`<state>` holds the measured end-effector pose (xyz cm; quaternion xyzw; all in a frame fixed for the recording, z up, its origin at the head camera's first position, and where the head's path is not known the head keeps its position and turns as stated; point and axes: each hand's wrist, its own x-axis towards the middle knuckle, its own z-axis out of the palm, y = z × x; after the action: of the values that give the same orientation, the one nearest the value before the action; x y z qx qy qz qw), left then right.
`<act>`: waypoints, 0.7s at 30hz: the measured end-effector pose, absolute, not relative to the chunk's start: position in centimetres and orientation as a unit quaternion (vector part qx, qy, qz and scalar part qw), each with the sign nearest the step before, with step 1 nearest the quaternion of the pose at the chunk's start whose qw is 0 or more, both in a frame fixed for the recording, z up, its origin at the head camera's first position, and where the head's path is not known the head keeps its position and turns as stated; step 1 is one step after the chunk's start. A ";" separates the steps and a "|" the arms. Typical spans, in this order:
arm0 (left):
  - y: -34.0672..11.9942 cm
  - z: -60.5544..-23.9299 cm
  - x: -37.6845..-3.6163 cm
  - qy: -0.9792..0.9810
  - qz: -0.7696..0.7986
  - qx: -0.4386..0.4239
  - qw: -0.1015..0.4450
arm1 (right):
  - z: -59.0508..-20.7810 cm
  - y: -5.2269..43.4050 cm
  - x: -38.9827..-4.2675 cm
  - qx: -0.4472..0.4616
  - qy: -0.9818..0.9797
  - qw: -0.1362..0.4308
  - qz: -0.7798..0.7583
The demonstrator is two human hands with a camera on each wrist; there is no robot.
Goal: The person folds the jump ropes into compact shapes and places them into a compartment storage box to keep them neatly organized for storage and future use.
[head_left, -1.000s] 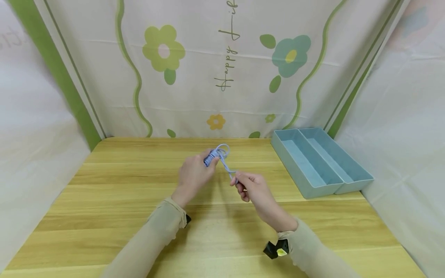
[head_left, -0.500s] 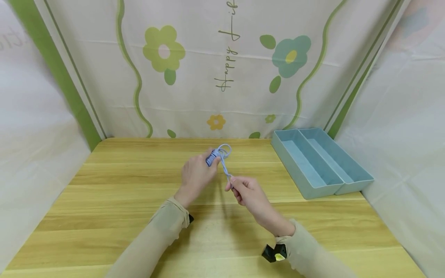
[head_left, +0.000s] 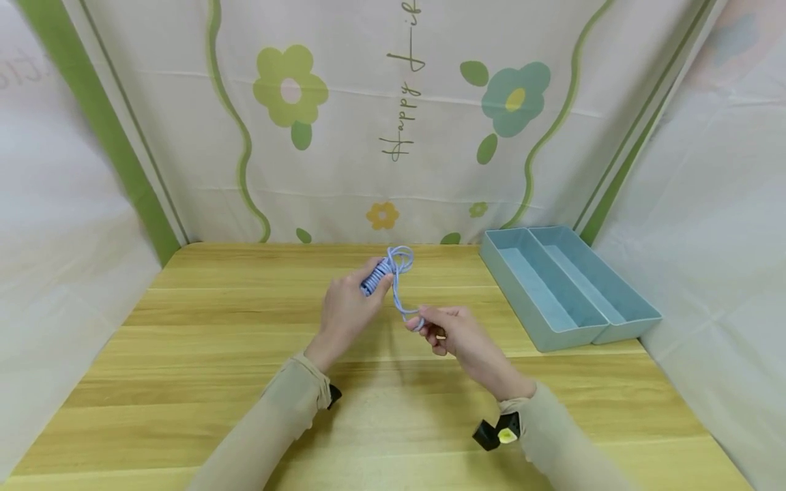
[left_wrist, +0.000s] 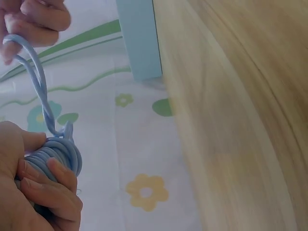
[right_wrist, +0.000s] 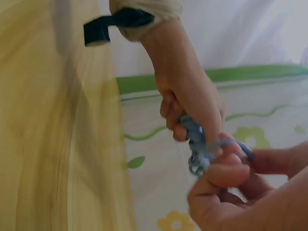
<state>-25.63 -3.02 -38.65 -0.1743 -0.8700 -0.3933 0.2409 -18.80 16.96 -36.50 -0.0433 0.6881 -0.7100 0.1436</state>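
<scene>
Left hand (head_left: 345, 315) grips the coiled blue cable (head_left: 376, 276); right hand (head_left: 457, 334) pinches its loose end (head_left: 410, 315), mid-wrap. Next, probably tuck that end through.

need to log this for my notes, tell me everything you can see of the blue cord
The blue cord is thin, smooth and light blue, like a coated cable. Most of it is wound into a tight bundle gripped by the left hand, above the wooden table. A small loop sticks out of the bundle's far end. A doubled, slightly twisted strand runs from the bundle to the right hand, whose fingers pinch its looped end. It touches nothing else.
</scene>
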 end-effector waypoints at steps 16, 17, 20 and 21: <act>-1.0 -37.8 -23.7 -0.840 -0.404 -0.228 0.282 | -37.6 15.4 -19.2 -0.165 0.914 -0.106 -0.356; -0.9 -37.8 -23.7 -0.839 -0.404 -0.229 0.284 | -37.7 15.1 -19.1 -0.165 0.910 -0.127 -0.359; -0.4 -37.9 -23.5 -0.834 -0.407 -0.232 0.291 | -37.8 14.6 -18.9 -0.179 0.898 -0.184 -0.358; -0.3 -38.0 -23.4 -0.832 -0.408 -0.235 0.295 | -37.9 14.5 -18.9 -0.184 0.894 -0.200 -0.357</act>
<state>-23.41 -0.29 -37.95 -0.2345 -0.8316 -0.4082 0.2945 -18.91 14.54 -37.86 -0.1843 0.8938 -0.3567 -0.1999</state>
